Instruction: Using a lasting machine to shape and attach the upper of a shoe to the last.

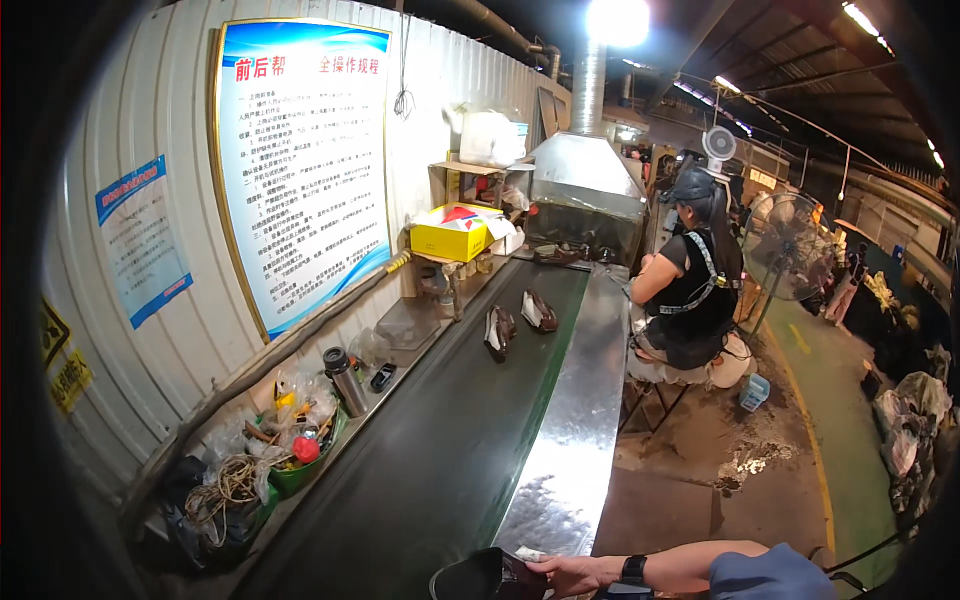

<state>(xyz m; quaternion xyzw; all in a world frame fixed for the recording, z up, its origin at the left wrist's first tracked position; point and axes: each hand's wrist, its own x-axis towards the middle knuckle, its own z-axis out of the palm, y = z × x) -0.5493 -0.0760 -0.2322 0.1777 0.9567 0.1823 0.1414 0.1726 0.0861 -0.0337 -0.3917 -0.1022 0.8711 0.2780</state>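
At the lower edge, my right hand [572, 575] reaches leftward from a blue sleeve, with a dark band on its wrist. Its fingers grip the edge of a glossy dark shoe [485, 577], only partly in the picture. Something small and white shows by the fingertips; I cannot make out whether it is a finger covering or a scrap. The held shoe is over the near end of a dark green conveyor belt [400, 440]. Farther along the belt lie two brown shoes with pale insides, a left one [499, 332] and a right one [540, 311]. My left hand is out of view.
A shiny metal ledge [565, 450] flanks the belt. Left are a green bin of cords and bags [295, 480], a steel flask [346, 382] and a yellow box [455, 235]. A metal hood [585, 165] covers the far end. Right, a person [690, 270] sits near a fan [790, 245].
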